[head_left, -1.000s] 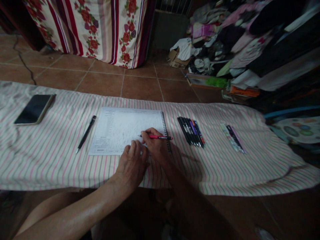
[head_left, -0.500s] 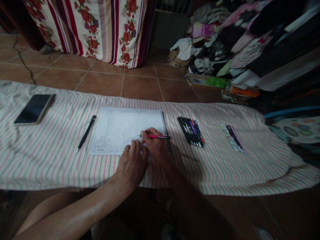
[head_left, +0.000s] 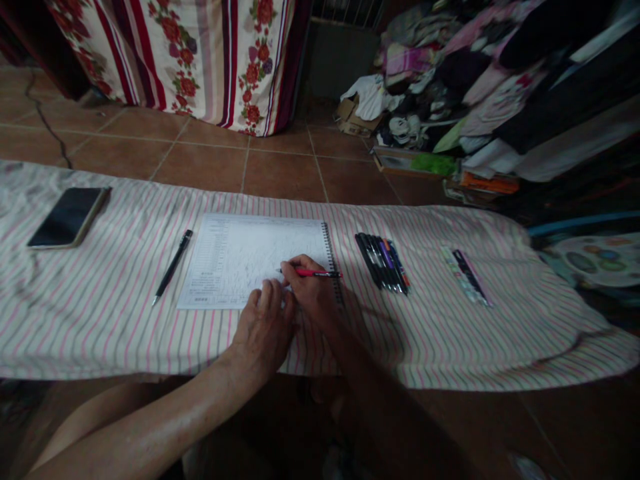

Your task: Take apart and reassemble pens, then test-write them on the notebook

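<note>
A spiral notebook (head_left: 255, 250) lies on the striped cloth, its page covered with faint handwriting and its coil on the right side. My right hand (head_left: 313, 290) grips a red pen (head_left: 317, 273) with black parts, holding it slanted low over the page with the tip pointing left. Against the notebook's lower edge rests my left hand (head_left: 265, 320), laid down with fingers slightly bent and holding nothing. Left of the notebook is a black pen (head_left: 173, 268). To its right, several pens (head_left: 383, 263) sit side by side in a row.
A dark phone (head_left: 69, 217) lies at the far left of the striped cloth (head_left: 120, 267). Farther right are a few slim pens or sticks (head_left: 467, 277). Beyond the cloth is a tiled floor (head_left: 200, 157), with a flowered curtain (head_left: 210, 60) and piled clothes (head_left: 425, 67).
The red pen and my right hand have shifted very slightly on the page. My left hand stays in place.
</note>
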The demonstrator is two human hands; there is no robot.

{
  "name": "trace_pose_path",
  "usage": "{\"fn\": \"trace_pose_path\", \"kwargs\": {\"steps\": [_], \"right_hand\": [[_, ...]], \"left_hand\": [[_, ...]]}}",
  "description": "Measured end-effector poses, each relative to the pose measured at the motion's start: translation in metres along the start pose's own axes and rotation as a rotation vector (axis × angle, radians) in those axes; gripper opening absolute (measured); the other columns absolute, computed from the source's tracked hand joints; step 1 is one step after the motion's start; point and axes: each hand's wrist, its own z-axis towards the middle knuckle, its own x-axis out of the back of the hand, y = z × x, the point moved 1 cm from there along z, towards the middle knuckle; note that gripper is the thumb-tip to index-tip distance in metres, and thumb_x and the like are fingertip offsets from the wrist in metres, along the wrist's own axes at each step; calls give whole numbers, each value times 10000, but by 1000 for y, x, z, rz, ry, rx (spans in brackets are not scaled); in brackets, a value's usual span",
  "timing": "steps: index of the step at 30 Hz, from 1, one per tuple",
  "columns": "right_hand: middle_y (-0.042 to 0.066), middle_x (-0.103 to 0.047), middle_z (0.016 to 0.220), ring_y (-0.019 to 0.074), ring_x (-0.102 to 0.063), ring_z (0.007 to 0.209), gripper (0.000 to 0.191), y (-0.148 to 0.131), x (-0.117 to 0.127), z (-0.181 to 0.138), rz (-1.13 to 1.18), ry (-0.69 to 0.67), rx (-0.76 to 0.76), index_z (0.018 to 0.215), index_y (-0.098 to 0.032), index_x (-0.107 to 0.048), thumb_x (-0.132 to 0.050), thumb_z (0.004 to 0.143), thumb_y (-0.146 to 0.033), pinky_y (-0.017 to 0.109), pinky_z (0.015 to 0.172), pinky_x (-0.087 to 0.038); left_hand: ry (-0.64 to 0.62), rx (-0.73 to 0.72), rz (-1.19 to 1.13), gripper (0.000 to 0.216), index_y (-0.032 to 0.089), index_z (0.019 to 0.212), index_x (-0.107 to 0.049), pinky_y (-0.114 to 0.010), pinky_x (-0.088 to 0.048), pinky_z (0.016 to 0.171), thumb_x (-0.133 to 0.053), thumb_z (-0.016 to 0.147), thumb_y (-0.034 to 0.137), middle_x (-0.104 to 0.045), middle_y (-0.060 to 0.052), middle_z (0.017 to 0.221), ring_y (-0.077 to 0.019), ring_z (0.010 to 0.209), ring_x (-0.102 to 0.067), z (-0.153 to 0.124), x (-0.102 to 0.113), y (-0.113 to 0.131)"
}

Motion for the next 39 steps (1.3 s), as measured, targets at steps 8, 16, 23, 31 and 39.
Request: {"fn": "trace_pose_path", "kwargs": {"steps": [8, 16, 23, 31, 39], "right_hand": [[-35, -589, 539, 126, -559, 511, 181, -7, 0, -2, -13, 17, -19, 665, -219, -526, -519, 760, -373, 232, 566, -433], [-41, -588, 537, 124, -564, 517, 163, -2, 1, -3, 39, 50, -37, 681, -218, -529, -513, 768, -355, 221, 543, -431], [-47, -561, 515, 115, -545, 489, 158, 1, 1, -3, 187, 67, -59, 675, -214, -515, -519, 751, -352, 218, 526, -432], [-40, -555, 512, 115, -533, 480, 175, 0, 2, -3, 165, 27, -63, 678, -208, -508, -510, 765, -360, 217, 513, -425], [-32, -599, 538, 116, -566, 496, 217, 0, 4, 2, 165, -38, -32, 738, -205, -548, -548, 764, -421, 207, 488, -432]], "left_hand": [[20, -8, -21, 415, 97, 1261, -508, -436, -429, 905, -446, 900, 294, -525, -203, 1297, -326, 1180, -477, -1, -4, 0], [28, -18, -31, 457, 52, 1286, -484, -450, -428, 920, -439, 906, 302, -504, -247, 1305, -355, 1207, -458, -1, -3, 0], [3, -22, -22, 453, 61, 1281, -490, -438, -439, 911, -432, 907, 309, -519, -234, 1290, -343, 1187, -473, -1, -1, -1], [10, -12, -30, 445, 69, 1271, -494, -438, -439, 912, -451, 900, 312, -521, -231, 1288, -336, 1186, -474, -1, -1, -1], [84, -16, -24, 432, 91, 1263, -494, -440, -413, 929, -433, 907, 329, -512, -204, 1300, -326, 1199, -450, -5, -7, -2]]}}
